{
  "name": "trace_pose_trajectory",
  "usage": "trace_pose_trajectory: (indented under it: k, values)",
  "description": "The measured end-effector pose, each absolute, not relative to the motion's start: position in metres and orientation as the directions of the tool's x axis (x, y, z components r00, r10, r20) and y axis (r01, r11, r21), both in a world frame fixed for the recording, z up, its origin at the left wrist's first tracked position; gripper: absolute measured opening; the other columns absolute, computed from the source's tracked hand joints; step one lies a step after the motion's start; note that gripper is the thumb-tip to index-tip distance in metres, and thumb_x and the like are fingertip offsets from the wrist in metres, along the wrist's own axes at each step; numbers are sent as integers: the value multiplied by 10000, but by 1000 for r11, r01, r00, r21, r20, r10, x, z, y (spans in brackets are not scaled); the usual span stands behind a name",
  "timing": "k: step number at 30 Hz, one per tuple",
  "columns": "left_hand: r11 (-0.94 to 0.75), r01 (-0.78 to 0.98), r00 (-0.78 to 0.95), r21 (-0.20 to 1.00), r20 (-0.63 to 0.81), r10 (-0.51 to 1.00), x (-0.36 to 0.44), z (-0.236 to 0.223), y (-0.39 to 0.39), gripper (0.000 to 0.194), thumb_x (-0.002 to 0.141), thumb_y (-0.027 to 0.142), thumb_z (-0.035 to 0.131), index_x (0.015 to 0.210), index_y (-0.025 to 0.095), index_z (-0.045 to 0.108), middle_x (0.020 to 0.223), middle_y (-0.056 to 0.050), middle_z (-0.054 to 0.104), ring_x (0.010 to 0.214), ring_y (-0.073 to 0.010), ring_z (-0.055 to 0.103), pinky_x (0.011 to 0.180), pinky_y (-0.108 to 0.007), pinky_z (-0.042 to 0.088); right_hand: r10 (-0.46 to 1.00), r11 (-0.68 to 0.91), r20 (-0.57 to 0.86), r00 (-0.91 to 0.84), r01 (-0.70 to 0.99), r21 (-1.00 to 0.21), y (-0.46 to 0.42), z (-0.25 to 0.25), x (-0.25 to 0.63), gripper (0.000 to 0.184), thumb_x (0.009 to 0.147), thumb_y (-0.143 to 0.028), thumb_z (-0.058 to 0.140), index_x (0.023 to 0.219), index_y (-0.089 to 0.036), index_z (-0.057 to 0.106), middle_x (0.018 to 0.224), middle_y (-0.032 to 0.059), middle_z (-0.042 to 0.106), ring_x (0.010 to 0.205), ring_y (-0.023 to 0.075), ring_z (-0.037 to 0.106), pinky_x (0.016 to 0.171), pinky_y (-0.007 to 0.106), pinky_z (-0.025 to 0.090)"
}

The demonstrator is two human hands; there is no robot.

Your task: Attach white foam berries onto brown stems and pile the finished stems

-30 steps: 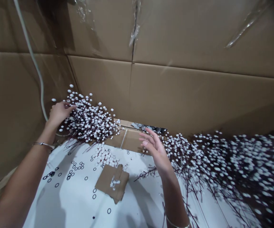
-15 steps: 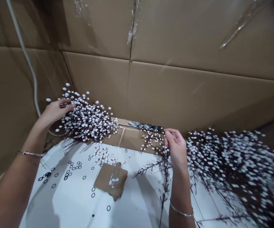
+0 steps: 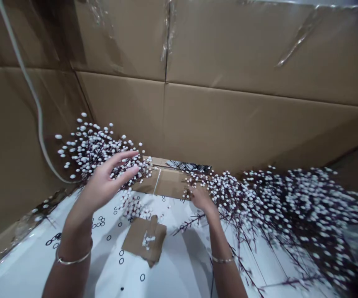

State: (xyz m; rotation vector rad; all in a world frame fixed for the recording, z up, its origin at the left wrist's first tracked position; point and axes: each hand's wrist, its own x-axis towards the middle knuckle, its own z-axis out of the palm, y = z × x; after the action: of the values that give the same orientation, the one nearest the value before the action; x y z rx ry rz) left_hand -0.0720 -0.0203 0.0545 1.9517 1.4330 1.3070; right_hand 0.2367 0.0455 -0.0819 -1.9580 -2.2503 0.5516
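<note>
My left hand [image 3: 106,180] is raised in front of the left bunch of white berry stems [image 3: 88,142], thumb and fingers apart, with nothing between them. My right hand [image 3: 201,198] reaches to the near edge of the right heap of white berry stems [image 3: 260,194]. A few berries show around its fingertips, but its fingers are mostly hidden, so I cannot tell whether they grip a stem. Left of this hand, a bare brown twig [image 3: 188,224] sticks out over the white tabletop [image 3: 179,265]. Between my hands lies a small cluster of white berries [image 3: 132,205].
A torn cardboard piece [image 3: 144,240] with a white mark lies on the tabletop. Small black rings [image 3: 99,222] are scattered at left. Cardboard walls [image 3: 228,116] rise behind, with striped material [image 3: 188,166] at a gap by their foot. A white cable [image 3: 39,111] hangs at left.
My left hand has moved right and nearer, away from the left bunch's far side. My right hand has shifted left and slightly down. The spray upright beside it now lies lower among the right heap.
</note>
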Motion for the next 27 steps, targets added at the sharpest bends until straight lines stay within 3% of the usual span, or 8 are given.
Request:
trace_pose_trajectory:
  k: [4, 9, 14, 19, 23, 27]
  values:
    - [-394, 508, 66, 766, 422, 904, -60, 46, -25, 398, 889, 445, 625, 1259, 301, 603, 1343, -22, 585, 1234, -237, 537, 1069, -387, 428, 955, 51, -267, -128, 959, -278, 51, -102, 227, 596, 739, -4, 478, 1271, -244, 602, 1069, 123, 715, 937, 252, 676, 711, 274, 414]
    - [-346, 528, 96, 776, 350, 932, -58, 37, -25, 371, 906, 455, 602, 1261, 349, 592, 1346, 19, 577, 1230, -217, 531, 1065, -379, 433, 976, 57, -186, -115, 954, -294, 57, -113, 229, 385, 788, -43, 463, 1074, -201, 666, 986, 120, 720, 926, 261, 670, 704, 279, 394]
    - [-343, 538, 86, 770, 355, 931, -60, 35, -23, 339, 909, 455, 599, 1233, 353, 607, 1326, 33, 588, 1237, -199, 525, 1076, -369, 419, 993, 112, 26, -111, 904, -413, 63, -101, 244, 258, 863, -172, 468, 1037, -209, 655, 935, 85, 710, 878, 222, 648, 728, 264, 394]
    - [-340, 545, 96, 767, 345, 934, -56, 34, -19, 315, 913, 454, 592, 1209, 352, 619, 1295, 40, 608, 1209, -186, 547, 1034, -344, 454, 968, 120, 250, 25, 830, -545, 66, -88, 265, 347, 941, -302, 318, 1156, -177, 561, 1011, 112, 674, 875, 226, 612, 759, 288, 401]
    - [-330, 543, 124, 773, 314, 941, -51, 32, -18, 299, 918, 462, 579, 1192, 352, 626, 1287, 38, 611, 1210, -188, 549, 938, -307, 510, 973, 176, 229, -36, 761, -625, 67, -93, 270, 254, 869, -312, 413, 986, -182, 597, 806, 63, 656, 714, 203, 585, 662, 269, 398]
    - [-351, 548, 174, 759, 307, 936, -48, 31, -16, 284, 925, 457, 569, 1190, 368, 620, 1298, 46, 599, 1222, -180, 538, 916, -289, 519, 964, 264, 175, -198, 685, -679, 66, -99, 263, 212, 781, -225, 453, 915, -185, 613, 757, 22, 632, 684, 174, 568, 623, 240, 393]
